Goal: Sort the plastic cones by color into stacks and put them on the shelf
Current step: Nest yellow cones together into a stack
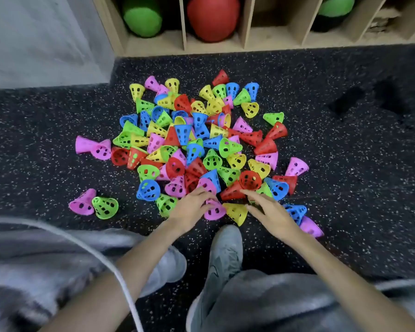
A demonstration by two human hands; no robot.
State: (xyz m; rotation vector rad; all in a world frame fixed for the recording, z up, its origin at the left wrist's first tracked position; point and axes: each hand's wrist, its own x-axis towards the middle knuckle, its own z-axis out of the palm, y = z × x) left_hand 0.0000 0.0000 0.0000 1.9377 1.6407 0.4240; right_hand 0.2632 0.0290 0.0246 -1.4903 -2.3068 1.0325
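I see speckled floor (pixel 58 121), wooden shelf (pixel 213 45) far, mixed-colour cone pile (pixel 197 140) mid-floor w/ strays around. My left hand (pixel 192 207) grip curls on a pink cone (pixel 215 212) at near edge; right hand (pixel 271 212) fingers spread, grip holding nothing, over a red cone (pixel 233 192).

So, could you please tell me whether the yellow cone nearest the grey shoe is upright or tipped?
Tipped: the yellow cone lies on its side on the floor.

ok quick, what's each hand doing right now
Left hand: fingers curled on a pink perforated plastic cone.
Right hand: open, fingers straight, reaching toward a red perforated plastic cone.
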